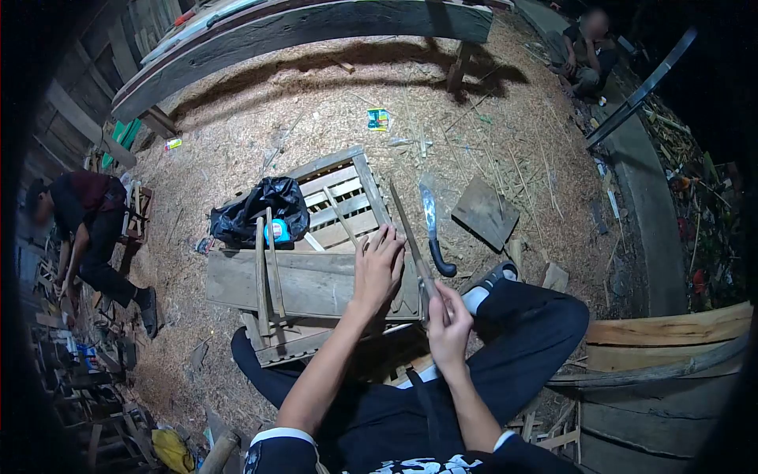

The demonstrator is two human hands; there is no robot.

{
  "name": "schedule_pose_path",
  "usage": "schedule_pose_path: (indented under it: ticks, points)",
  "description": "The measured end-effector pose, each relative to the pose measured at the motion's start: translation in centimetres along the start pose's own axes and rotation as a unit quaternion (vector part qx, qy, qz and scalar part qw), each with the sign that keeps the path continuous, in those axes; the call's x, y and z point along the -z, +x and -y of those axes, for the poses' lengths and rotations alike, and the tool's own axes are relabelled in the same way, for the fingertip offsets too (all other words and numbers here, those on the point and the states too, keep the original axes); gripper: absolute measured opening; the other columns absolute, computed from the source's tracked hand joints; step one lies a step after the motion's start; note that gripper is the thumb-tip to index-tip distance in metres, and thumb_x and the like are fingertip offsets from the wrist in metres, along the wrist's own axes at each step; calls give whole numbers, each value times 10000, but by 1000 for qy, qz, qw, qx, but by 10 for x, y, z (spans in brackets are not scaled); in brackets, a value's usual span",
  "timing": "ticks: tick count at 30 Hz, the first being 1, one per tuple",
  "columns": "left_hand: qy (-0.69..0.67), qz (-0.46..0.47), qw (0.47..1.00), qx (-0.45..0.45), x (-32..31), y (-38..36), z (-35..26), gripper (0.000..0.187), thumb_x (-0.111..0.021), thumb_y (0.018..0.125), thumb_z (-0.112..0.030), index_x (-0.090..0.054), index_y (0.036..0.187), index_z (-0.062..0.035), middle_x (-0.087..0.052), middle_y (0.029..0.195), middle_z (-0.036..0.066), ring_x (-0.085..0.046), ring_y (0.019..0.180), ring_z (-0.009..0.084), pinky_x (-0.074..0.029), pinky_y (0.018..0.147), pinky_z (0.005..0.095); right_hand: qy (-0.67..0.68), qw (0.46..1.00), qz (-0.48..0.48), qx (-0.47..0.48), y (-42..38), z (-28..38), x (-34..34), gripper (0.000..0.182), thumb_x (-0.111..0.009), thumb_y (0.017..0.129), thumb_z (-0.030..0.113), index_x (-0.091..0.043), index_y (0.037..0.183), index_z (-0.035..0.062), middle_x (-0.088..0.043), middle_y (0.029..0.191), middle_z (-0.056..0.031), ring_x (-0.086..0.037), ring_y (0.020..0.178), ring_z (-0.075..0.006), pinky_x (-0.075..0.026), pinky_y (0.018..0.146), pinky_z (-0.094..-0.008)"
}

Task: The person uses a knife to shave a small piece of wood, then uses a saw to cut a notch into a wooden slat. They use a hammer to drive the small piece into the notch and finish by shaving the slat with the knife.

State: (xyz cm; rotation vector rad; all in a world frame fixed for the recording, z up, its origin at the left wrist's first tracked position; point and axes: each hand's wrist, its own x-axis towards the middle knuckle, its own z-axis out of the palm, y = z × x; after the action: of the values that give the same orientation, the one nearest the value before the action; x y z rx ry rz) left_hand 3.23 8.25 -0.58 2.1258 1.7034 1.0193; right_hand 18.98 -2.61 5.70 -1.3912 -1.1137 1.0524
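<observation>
My left hand (pixel 377 268) lies with its fingers stretched out over the edge of a weathered wooden board (pixel 316 288). A thin wooden strip (pixel 341 215) runs up to its fingertips, across a slatted wooden crate (pixel 371 189). Closed around the lower end of a long, narrow, brownish blade-like tool (pixel 410 229) is my right hand (pixel 450 328); the tool points away from me, just right of the left hand. A machete (pixel 429 213) with a black curved handle rests on the ground to the right. Two loose sticks (pixel 261 276) lean over the board's left part.
A black plastic bag (pixel 272 207) with a blue tape measure (pixel 277 231) sits on the crate. A square wood piece (pixel 485 213) lies right of the machete. Across the back stands a long bench (pixel 316 51). One person (pixel 95 229) bends at left; another person (pixel 586 55) sits back right.
</observation>
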Motion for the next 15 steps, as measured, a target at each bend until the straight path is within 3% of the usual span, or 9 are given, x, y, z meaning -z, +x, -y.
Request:
schedule_pose_path:
  ticks: [2,6,9,12,15]
  points:
    - [9,-6,1000,4,2,3,-1,269,-656,963,-134,-715,1218,-72,-645,1408,172,-526,1397,326,-336,1175,512,22,997,12,-67,1,12,0,374,-607,1045,123,-591,1347,-97,-687,1210,-150,-671,1044,-164,-545,888,-309]
    - [-10,0,1000,5,-4,2,7,252,-638,982,-171,-706,1215,-104,-637,1433,123,-498,1430,280,-297,1195,552,15,999,1,-46,-36,-3,27,364,-612,1054,147,-610,1322,-99,-686,1200,-150,-677,1044,-181,-550,902,-316]
    - [-6,4,1000,7,-2,1,5,273,-639,983,-172,-707,1239,-111,-640,1429,122,-496,1434,275,-282,1204,557,37,993,4,-108,9,10,-3,326,-610,1052,133,-624,1288,-92,-682,1186,-134,-663,1070,-179,-539,924,-311]
    - [16,-3,1000,12,2,3,0,253,-672,969,-169,-731,1199,-83,-654,1407,151,-538,1395,295,-298,1200,536,49,995,-1,-83,3,4,5,311,-606,1050,119,-628,1283,-86,-685,1164,-121,-663,1072,-183,-539,926,-318]
    - [11,-8,1000,10,-4,6,4,273,-663,974,-166,-725,1231,-98,-654,1411,140,-532,1402,286,-279,1208,548,44,997,-3,-58,-28,6,26,324,-596,1051,106,-616,1283,-121,-692,1222,-185,-668,1145,-220,-536,970,-352]
